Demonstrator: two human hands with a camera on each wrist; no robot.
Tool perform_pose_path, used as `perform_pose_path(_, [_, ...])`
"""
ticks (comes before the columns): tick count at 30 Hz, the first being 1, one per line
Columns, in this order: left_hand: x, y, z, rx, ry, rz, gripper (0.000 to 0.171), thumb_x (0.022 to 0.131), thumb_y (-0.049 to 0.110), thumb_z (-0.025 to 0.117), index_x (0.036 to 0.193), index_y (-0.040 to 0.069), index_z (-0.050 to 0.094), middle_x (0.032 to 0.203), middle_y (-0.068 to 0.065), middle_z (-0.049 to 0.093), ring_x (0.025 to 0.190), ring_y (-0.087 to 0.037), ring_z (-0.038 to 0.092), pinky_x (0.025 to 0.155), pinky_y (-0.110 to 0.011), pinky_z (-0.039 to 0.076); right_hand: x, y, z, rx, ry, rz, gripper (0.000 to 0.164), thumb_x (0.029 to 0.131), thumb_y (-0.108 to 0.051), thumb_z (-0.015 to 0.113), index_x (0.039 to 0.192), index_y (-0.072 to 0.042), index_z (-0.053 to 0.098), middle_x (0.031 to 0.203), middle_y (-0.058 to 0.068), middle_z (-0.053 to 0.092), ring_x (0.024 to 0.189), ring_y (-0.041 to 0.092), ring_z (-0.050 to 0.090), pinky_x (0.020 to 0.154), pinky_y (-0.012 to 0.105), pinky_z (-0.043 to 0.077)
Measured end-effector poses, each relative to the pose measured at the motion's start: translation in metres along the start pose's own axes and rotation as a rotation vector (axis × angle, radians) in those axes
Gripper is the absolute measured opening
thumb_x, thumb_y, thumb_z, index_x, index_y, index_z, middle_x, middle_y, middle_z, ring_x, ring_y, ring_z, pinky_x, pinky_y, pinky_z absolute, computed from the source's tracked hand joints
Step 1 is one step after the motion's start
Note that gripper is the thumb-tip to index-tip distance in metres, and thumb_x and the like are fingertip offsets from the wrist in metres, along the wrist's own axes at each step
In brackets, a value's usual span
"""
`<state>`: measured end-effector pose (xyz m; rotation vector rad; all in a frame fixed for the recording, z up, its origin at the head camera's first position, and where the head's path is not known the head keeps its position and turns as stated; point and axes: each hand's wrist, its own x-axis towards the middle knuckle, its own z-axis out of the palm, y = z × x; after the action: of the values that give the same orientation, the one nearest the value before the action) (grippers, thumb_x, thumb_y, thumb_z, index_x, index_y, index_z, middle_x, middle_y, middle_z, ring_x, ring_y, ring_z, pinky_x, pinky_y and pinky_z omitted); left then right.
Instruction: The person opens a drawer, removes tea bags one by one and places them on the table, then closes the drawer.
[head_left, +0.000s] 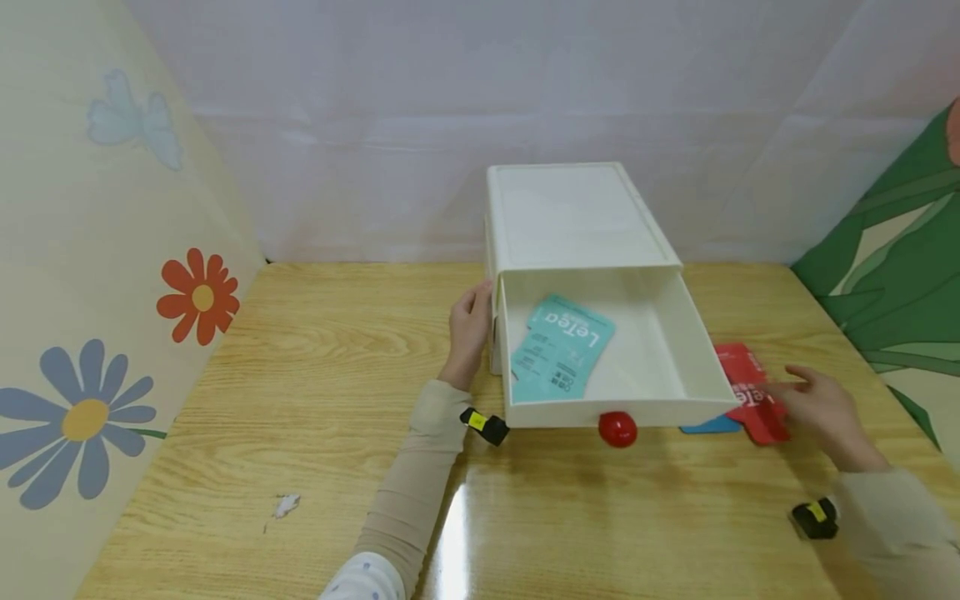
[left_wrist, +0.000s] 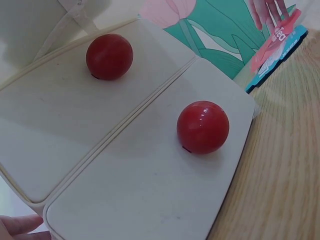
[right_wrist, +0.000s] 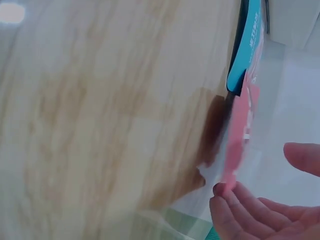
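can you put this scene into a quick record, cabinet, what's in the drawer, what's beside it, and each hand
cabinet: white two-drawer cabinet on a wood-grain table
upper drawer: pulled out
knobs: red, round, one on each drawer front
in drawer: teal LeTea packaging, lying toward the left side
beside drawer: red LeTea packaging and blue packaging, on the right
left hand: against the cabinet's left side
right hand: fingertips at the edge of the red LeTea packaging, thumb apart from it
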<state>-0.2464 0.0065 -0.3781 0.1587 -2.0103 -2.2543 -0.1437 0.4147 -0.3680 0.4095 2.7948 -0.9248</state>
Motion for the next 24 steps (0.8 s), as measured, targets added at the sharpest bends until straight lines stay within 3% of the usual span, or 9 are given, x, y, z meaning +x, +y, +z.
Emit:
perform_pose_path(3, [0.000, -0.001, 0.000, 0.001, 0.002, -0.002, 0.045, 0.091, 0.041, 0.049, 0.117, 0.007, 0.060, 0.110, -0.008, 0.062, 0.093, -0.016, 0.058, 0.080, -0.030, 0.048, 0.004, 0.008, 0.000, -0.002, 0.009, -0.028, 0.077, 0.093, -0.037, 0.044, 0.132, 0.022, 0.013, 0.122, 0.045, 0.033, 0.100, 0.052, 0.043, 0.074, 0.054, 0.043])
perform_pose_path(9, [0.000, -0.001, -0.001, 0.007, 0.002, -0.010, 0.046, 0.091, 0.042, 0.049, 0.117, 0.006, 0.060, 0.110, -0.009, 0.062, 0.093, -0.017, 0.058, 0.079, -0.030, 0.048, 0.015, 0.021, 0.004, -0.028, 0.097, -0.057, 0.076, 0.093, -0.042, 0.043, 0.137, 0.014, 0.017, 0.123, 0.039, 0.039, 0.098, 0.046, 0.047, 0.059, 0.038, 0.049])
perform_pose_path(10, [0.000, -0.001, -0.001, 0.006, 0.001, -0.009, 0.046, 0.091, 0.042, 0.049, 0.117, 0.006, 0.060, 0.110, -0.009, 0.062, 0.092, -0.017, 0.058, 0.079, -0.030, 0.048, 0.015, 0.019, 0.005, -0.041, 0.133, -0.069, 0.075, 0.092, -0.043, 0.044, 0.137, 0.012, 0.020, 0.123, 0.035, 0.044, 0.096, 0.040, 0.050, 0.056, 0.035, 0.049])
perform_pose_path(13, [0.000, -0.001, -0.001, 0.004, -0.001, -0.011, 0.046, 0.091, 0.042, 0.048, 0.117, 0.006, 0.060, 0.110, -0.008, 0.062, 0.092, -0.016, 0.058, 0.079, -0.030, 0.048, 0.008, 0.003, 0.001, -0.018, 0.159, -0.130, 0.071, 0.093, -0.038, 0.047, 0.138, 0.010, 0.021, 0.122, 0.036, 0.045, 0.101, 0.044, 0.047, 0.062, 0.038, 0.047])
perform_pose_path(19, [0.000, 0.000, -0.001, 0.001, 0.005, -0.017, 0.046, 0.091, 0.042, 0.049, 0.118, 0.007, 0.060, 0.110, -0.008, 0.062, 0.093, -0.016, 0.058, 0.080, -0.030, 0.048, -0.020, -0.042, -0.007, -0.040, 0.193, -0.237, 0.061, 0.094, -0.030, 0.047, 0.136, 0.010, 0.028, 0.120, 0.037, 0.046, 0.103, 0.048, 0.044, 0.055, 0.014, 0.036])
perform_pose_path(20, [0.000, 0.000, -0.001, 0.003, 0.007, -0.019, 0.046, 0.091, 0.042, 0.049, 0.117, 0.007, 0.060, 0.110, -0.008, 0.062, 0.093, -0.016, 0.058, 0.079, -0.030, 0.048, -0.024, -0.048, -0.008, -0.041, 0.205, -0.249, 0.059, 0.094, -0.029, 0.048, 0.135, 0.009, 0.030, 0.119, 0.036, 0.047, 0.100, 0.038, 0.050, 0.054, 0.011, 0.036])
perform_pose_path(21, [0.000, 0.000, -0.001, 0.004, 0.007, -0.019, 0.046, 0.091, 0.042, 0.049, 0.117, 0.007, 0.060, 0.110, -0.008, 0.062, 0.093, -0.016, 0.058, 0.079, -0.030, 0.048, -0.026, -0.052, -0.009, -0.039, 0.229, -0.270, 0.057, 0.093, -0.028, 0.049, 0.134, 0.009, 0.034, 0.115, 0.026, 0.056, 0.095, 0.026, 0.056, 0.054, 0.010, 0.036])
perform_pose_path(23, [0.000, 0.001, 0.000, 0.007, 0.008, -0.022, 0.046, 0.091, 0.042, 0.049, 0.117, 0.007, 0.060, 0.109, -0.008, 0.062, 0.092, -0.016, 0.058, 0.079, -0.029, 0.048, -0.032, -0.059, -0.012, -0.018, 0.275, -0.325, 0.052, 0.092, -0.024, 0.053, 0.130, 0.009, 0.041, 0.102, -0.001, 0.065, 0.084, 0.000, 0.056, 0.054, 0.007, 0.036])
perform_pose_path(24, [0.000, 0.001, 0.000, 0.008, 0.009, -0.023, 0.046, 0.091, 0.043, 0.048, 0.117, 0.007, 0.060, 0.109, -0.008, 0.062, 0.092, -0.016, 0.058, 0.079, -0.029, 0.048, -0.034, -0.063, -0.013, -0.007, 0.300, -0.361, 0.049, 0.091, -0.021, 0.055, 0.128, 0.009, 0.044, 0.096, -0.016, 0.063, 0.080, -0.011, 0.051, 0.054, 0.006, 0.036])
